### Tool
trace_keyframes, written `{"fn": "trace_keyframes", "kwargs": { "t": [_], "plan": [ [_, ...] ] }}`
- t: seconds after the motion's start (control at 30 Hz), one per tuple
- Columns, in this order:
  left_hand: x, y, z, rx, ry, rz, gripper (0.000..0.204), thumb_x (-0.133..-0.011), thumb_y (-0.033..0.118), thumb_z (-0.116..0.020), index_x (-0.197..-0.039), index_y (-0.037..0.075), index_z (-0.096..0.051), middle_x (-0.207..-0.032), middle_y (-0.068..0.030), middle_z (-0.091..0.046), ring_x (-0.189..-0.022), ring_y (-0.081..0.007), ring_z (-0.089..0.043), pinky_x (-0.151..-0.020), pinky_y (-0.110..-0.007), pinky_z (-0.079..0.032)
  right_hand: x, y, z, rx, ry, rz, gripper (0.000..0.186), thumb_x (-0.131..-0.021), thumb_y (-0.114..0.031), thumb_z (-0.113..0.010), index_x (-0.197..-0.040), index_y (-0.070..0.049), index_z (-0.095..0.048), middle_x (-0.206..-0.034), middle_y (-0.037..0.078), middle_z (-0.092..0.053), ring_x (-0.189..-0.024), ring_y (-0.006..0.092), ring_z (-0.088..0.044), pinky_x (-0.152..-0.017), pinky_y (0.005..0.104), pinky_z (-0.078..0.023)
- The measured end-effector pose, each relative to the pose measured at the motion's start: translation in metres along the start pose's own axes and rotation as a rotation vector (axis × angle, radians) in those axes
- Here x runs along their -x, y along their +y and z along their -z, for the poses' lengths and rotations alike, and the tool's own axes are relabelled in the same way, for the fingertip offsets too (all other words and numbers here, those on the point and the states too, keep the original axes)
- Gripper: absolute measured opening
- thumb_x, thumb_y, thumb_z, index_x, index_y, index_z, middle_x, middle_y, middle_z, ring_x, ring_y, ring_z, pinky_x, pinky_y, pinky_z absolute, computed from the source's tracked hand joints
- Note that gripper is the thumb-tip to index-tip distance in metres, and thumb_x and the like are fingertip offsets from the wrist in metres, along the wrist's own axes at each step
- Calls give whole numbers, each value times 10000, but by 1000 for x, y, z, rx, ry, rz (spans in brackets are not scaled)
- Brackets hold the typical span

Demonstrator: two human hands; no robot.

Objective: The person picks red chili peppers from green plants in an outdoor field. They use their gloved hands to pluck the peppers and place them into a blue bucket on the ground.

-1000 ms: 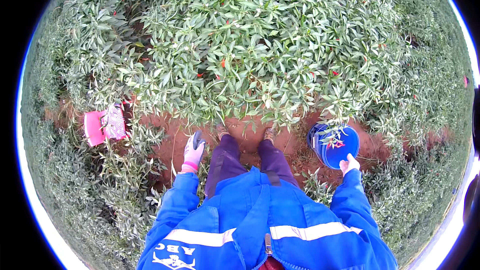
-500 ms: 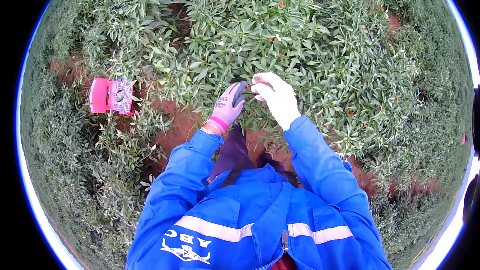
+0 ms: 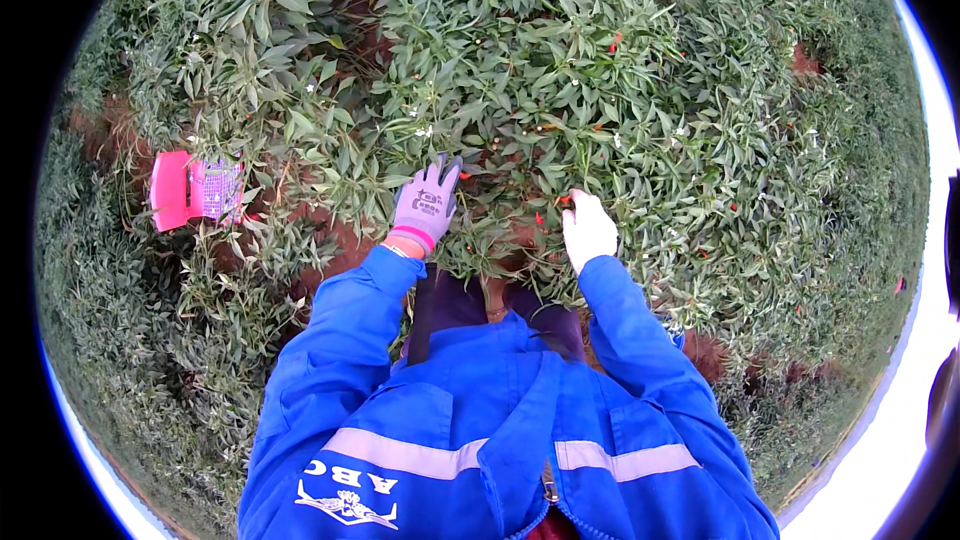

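Leafy chili plants with small white flowers surround both hands. My left hand [image 3: 427, 204], in a pink-and-grey glove, lies over the leaves with its fingers stretched apart. A small red chili [image 3: 464, 176] shows just beside its fingertips. Further right, my right hand [image 3: 592, 232], in a white glove, has its fingers curled in among the foliage. At its fingertips is a red chili pepper [image 3: 567, 202], which the fingers appear to pinch; part of it is hidden. Another red chili [image 3: 539, 219] hangs between the two hands, nearer the right one.
A bright pink container [image 3: 171, 190] with a patterned inside sits among the plants at the left. More red chilies [image 3: 615, 43] show in the foliage ahead. Reddish soil [image 3: 345, 245] appears between the plants near my legs.
My hands have moved apart and down into the plants. The left has spread its fingers over leaves; the right has dropped to a red chili pepper. The view has shifted slightly.
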State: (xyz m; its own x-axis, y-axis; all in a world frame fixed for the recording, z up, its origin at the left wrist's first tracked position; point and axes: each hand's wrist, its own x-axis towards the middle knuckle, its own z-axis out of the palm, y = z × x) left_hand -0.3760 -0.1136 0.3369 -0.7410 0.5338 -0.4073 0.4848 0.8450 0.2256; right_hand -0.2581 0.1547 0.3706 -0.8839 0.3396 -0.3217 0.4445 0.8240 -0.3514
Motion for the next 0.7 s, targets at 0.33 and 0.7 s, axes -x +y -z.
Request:
{"fn": "trace_keyframes", "kwargs": {
  "t": [0.33, 0.7],
  "plan": [
    [-1, -14, -4, 53, 52, 120, 785, -822, 259, -672, -1516, 211, -309, -1464, -159, -367, -1161, -385, -501, -993, -504, -413, -15, -4, 7, 97, -37, 345, 157, -884, -200, -623, -1033, -152, -632, -951, 88, -625, -878, 307, -639, -774, 426, -513],
    [-9, -2, 2, 69, 46, 156, 742, -839, 283, -657, -1497, 198, -325, -1451, -167, -376, -1156, -405, -503, -975, -518, -435, -43, -5, 17, -259, -110, -185, 462, -867, -395, -651, -1133, -20, -611, -993, 173, -697, -947, 335, -658, -854, 402, -497]
  ]
}}
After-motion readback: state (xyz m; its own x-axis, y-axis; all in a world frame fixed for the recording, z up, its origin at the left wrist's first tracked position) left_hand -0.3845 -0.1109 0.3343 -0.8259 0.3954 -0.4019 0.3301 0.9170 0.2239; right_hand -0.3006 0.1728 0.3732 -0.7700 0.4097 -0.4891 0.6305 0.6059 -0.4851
